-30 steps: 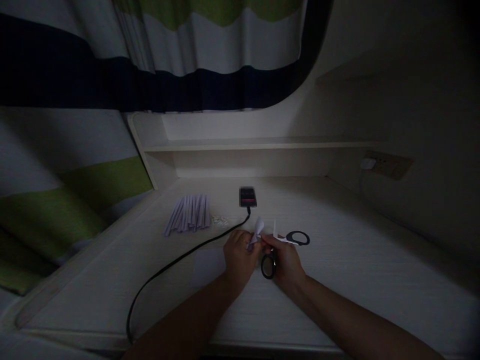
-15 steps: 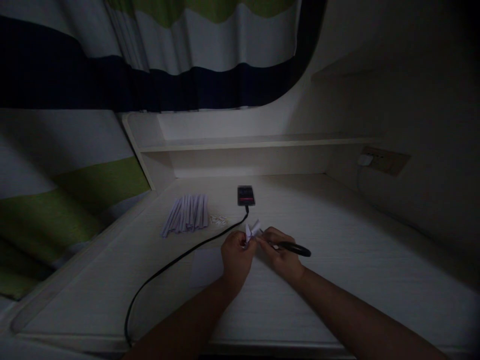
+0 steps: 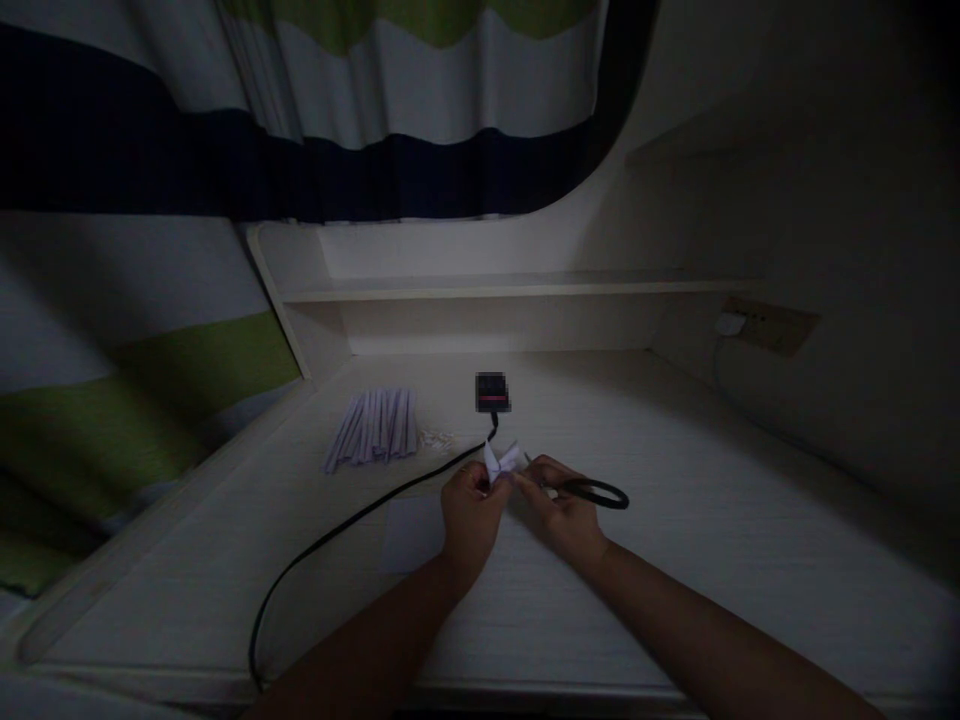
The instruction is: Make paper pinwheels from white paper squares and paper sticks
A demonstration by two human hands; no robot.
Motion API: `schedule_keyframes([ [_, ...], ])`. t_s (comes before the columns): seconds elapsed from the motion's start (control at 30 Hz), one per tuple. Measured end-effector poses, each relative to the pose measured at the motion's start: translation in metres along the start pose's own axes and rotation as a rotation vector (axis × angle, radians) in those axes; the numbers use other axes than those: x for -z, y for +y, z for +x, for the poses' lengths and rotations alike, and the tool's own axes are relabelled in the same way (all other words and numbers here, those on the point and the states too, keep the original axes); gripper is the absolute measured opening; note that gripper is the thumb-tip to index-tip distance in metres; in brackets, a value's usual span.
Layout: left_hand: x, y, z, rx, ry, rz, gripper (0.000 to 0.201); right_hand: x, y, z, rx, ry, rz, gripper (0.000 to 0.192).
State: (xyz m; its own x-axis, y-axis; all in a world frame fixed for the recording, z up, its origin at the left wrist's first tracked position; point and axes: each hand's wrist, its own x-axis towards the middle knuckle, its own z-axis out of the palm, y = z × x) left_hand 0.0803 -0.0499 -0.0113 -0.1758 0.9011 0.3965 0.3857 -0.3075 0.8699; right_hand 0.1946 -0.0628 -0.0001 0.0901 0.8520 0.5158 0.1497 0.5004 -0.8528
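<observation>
A small white paper piece (image 3: 501,463) is pinched between both hands at mid-counter (image 3: 675,560), the left hand (image 3: 469,515) closed on it, the right hand (image 3: 561,510) also gripping scissors (image 3: 596,492); in such dimness a fingertip could be nicked.

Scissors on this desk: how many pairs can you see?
1. The scissors are in the right hand, beside the folded paper pinched by the left hand. Dim light might hide others.
</observation>
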Motion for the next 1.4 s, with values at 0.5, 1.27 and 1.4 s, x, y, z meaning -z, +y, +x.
schedule_keyframes([
  [0.5, 0.002, 0.005, 0.000, -0.401, 0.086, 0.213, 0.010, -0.011, -0.004, -0.003, -0.619, 0.182, 0.570, 0.022],
  [1.27, -0.006, -0.004, 0.003, 0.112, -0.074, -0.130, 0.012, 0.020, 0.014, 0.013, 0.531, -0.291, -0.312, 0.012],
  [1.4, -0.005, -0.006, 0.003, 0.087, -0.041, -0.092, 0.014, 0.006, 0.010, 0.006, 0.172, -0.106, -0.160, 0.020],
])
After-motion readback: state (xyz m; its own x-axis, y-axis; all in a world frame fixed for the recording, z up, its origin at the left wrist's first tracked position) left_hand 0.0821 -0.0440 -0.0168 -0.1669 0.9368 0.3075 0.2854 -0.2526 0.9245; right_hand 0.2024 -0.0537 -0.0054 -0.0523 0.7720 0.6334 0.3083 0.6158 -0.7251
